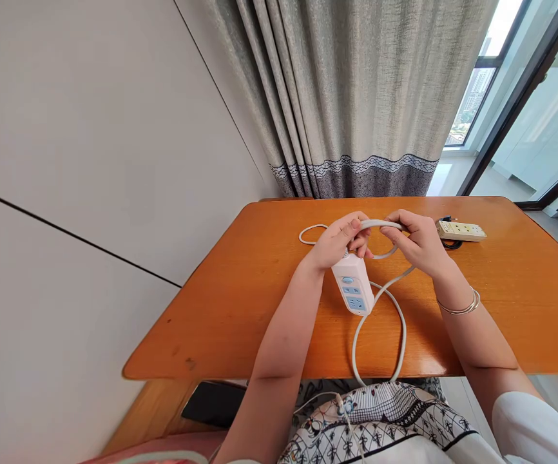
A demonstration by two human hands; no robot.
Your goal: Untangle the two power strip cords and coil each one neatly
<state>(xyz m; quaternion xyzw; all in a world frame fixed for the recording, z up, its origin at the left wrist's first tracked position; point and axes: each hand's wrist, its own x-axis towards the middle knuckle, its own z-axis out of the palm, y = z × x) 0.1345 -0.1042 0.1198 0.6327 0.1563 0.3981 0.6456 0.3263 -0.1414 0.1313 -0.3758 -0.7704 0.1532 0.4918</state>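
A white power strip [353, 285] with blue sockets hangs tilted just above the orange wooden table [240, 303]. My left hand [337, 241] is closed round its upper end and the cord there. My right hand [419, 241] pinches the white cord [380, 224] a short way along; the stretch between the hands is bent into an arc. The rest of the cord [401, 328] loops down over the table's front edge onto my lap. A thin loop [308, 231] lies on the table left of my left hand.
A second, cream power strip [461, 230] with a dark cord lies at the back right of the table. A grey curtain [346, 96] hangs behind, a white wall on the left, windows at right. A dark phone [214, 403] rests on a ledge below the table.
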